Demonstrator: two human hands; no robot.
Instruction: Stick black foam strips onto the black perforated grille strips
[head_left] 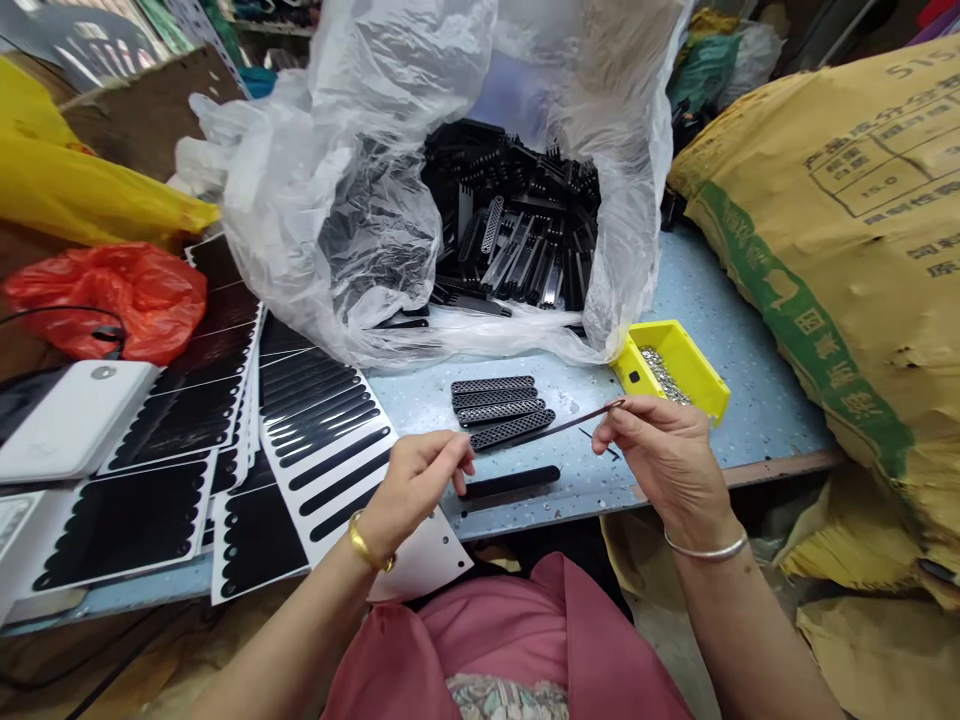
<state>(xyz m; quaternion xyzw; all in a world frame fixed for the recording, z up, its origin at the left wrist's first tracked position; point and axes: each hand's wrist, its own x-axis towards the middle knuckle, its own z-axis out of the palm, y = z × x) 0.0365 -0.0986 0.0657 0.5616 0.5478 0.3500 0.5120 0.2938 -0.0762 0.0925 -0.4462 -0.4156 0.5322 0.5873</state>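
Note:
A thin black strip (559, 428), seen nearly edge-on, stretches between my two hands above the table. My right hand (664, 450) pinches its right end between thumb and fingertips. At the other end my left hand (427, 475) is closed, thumb against fingers, seemingly on the strip's left end. Behind the strip lie several black perforated bars (499, 400), side by side. A smooth black bar (514, 482) with rounded ends rests near the table's front edge, just right of my left fingers. White sheets (337, 460) carrying black round-ended strips fan out left of my left hand.
A large clear plastic bag (277, 200) full of black plastic parts (525, 230) stands at the back. Right of it is a yellow bin (697, 375) with small metal pieces. A big printed sack (840, 200) leans at right. A white power bank (75, 420) and red bag (112, 295) lie left.

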